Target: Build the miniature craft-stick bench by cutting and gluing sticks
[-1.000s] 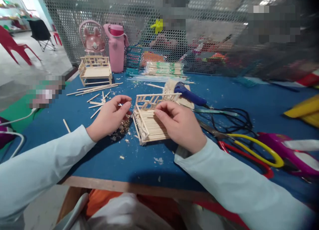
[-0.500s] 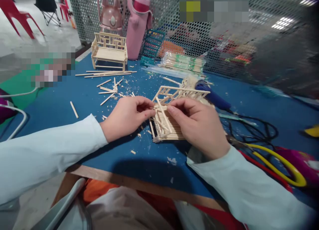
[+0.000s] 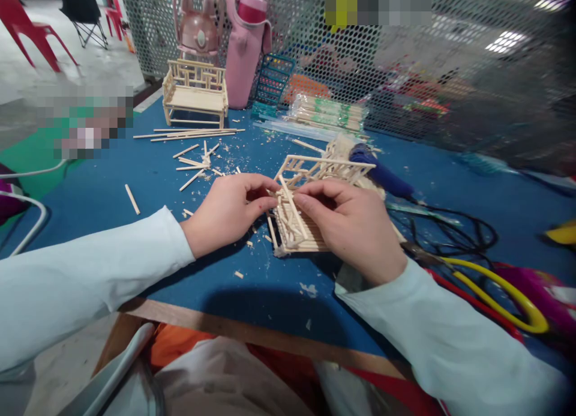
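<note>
A miniature bench of thin wooden sticks [image 3: 315, 245] stands tilted on the blue table between my hands. Its slatted seat faces me, with an openwork frame rising behind and another along its left side. My left hand [image 3: 231, 206] pinches that left side frame, thumb and forefinger closed on its upper edge. From the right, my right hand [image 3: 360, 227] has its thumb and fingertips pressed together at the inner face of the same frame, over the slats. Its fingers hide the right part of the seat. Whether a small stick lies between those fingertips cannot be made out.
A finished small bench [image 3: 195, 95] stands at the back left, near a pink bottle [image 3: 244, 50]. Loose sticks [image 3: 191, 164] and scraps lie left of my hands. To the right are a blue glue gun [image 3: 382, 173], its black cord, and yellow-handled pliers [image 3: 499, 284].
My right hand's fingertips have shifted slightly left, closer to the side frame. My left hand keeps its grip, and the whole view has drifted a little.
</note>
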Motion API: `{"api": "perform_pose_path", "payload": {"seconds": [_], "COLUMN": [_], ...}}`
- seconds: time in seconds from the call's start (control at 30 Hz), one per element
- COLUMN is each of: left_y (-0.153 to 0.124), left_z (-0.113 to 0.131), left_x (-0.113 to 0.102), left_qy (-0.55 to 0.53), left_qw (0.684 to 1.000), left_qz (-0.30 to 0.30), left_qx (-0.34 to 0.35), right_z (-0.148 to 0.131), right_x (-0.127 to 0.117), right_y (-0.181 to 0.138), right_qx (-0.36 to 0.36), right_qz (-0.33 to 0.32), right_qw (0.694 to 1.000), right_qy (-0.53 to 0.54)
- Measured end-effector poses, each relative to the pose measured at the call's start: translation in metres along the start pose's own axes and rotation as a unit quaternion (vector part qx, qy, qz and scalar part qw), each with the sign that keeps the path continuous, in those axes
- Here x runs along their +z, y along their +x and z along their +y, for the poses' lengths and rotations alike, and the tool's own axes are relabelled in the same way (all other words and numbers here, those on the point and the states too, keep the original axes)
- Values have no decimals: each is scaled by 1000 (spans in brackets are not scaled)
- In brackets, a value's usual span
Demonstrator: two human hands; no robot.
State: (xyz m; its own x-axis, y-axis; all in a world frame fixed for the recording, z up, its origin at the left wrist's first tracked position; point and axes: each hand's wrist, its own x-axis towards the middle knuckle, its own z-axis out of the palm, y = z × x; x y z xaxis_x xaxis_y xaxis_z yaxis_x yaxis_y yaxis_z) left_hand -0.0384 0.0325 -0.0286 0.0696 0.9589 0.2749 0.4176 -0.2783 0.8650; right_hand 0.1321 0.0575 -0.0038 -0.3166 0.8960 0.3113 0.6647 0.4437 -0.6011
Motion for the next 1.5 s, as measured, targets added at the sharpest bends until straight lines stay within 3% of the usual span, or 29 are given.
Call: {"api": "perform_pose_path", "payload": {"seconds": [0.5, 0.87, 0.97, 1.17, 1.5], "left_y": [0, 2, 1, 2, 1], "left_z": [0, 1, -1, -5, -4], "left_x": [0, -3, -3, -6, -6], "left_qy": [0, 55, 86, 168, 196], "left_qw": [1000, 998, 994, 969, 965], "left_qz": [-7, -1, 12, 20, 21], "left_qx": [-2, 41, 65, 180, 175], "right_z": [-6, 3, 5, 5, 7], "right_x": [-2, 5, 7, 8, 8], "right_y": [1, -3, -4, -6, -7], "right_qx": [46, -87, -99, -138, -178], "right_qz": [-18, 17, 21, 15, 11], "right_qw": [998, 990, 990, 989, 983], "right_qy": [30, -112, -103, -47, -43]}}
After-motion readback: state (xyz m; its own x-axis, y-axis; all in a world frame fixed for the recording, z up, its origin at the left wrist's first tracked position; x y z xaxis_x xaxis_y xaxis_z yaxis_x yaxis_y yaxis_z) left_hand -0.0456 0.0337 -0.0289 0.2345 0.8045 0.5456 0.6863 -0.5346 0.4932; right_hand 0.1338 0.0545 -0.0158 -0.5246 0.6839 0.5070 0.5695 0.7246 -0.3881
